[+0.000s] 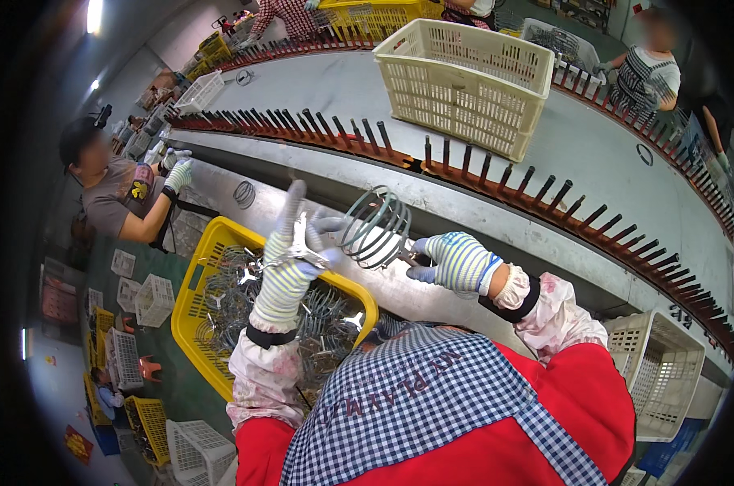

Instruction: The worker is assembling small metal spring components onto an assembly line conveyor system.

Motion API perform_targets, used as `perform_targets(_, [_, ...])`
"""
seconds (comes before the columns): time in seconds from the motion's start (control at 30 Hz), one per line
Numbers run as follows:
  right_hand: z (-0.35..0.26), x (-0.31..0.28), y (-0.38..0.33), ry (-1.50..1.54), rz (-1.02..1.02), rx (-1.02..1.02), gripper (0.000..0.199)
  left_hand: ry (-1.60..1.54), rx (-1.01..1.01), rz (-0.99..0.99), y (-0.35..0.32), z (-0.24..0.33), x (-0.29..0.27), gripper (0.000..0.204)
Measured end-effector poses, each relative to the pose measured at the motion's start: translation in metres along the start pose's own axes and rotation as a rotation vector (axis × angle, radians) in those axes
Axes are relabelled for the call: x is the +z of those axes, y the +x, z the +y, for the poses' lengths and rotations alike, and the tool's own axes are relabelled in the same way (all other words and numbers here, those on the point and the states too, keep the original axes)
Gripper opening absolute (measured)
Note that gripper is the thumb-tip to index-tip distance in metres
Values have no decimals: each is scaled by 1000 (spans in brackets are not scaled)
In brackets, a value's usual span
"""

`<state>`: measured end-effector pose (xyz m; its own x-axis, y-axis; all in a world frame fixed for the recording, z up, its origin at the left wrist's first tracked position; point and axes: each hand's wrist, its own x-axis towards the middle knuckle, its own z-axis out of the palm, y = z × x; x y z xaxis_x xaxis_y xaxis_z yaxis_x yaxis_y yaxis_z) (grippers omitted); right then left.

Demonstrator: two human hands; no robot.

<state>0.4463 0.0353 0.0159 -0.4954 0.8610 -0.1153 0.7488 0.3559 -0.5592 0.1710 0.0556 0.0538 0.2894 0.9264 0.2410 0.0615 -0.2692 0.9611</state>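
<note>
My left hand (pixel 282 279), in a striped knit glove, is over the yellow crate. It holds a shiny three-armed metal piece (pixel 304 240) against its fingers, with the upper fingers stretched out and blurred. To its right, my right hand (pixel 457 261), gloved alike, pinches the metal end of a grey wire coil (pixel 376 228). The coil's loops hang between the two hands, above the metal ledge. Below my left hand, the yellow crate (pixel 190 301) contains many wire coils and three-armed pieces.
A row of dark upright pegs (pixel 496 180) lines the bench edge ahead. On the grey bench stands a large cream crate (pixel 464 97). A loose coil (pixel 244 194) lies on the ledge. One co-worker (pixel 128 194) is at left, another (pixel 646 77) far right. A beige crate (pixel 666 381) sits beside my right elbow.
</note>
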Motion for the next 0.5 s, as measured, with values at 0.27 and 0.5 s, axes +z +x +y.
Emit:
perform_targets(0.27, [45, 7, -13, 453, 165, 103, 37, -153, 74, 160, -14, -13, -12, 61])
perform_targets(0.5, [210, -21, -22, 501, 1090, 224, 14, -252, -204, 257, -70, -51, 13, 71])
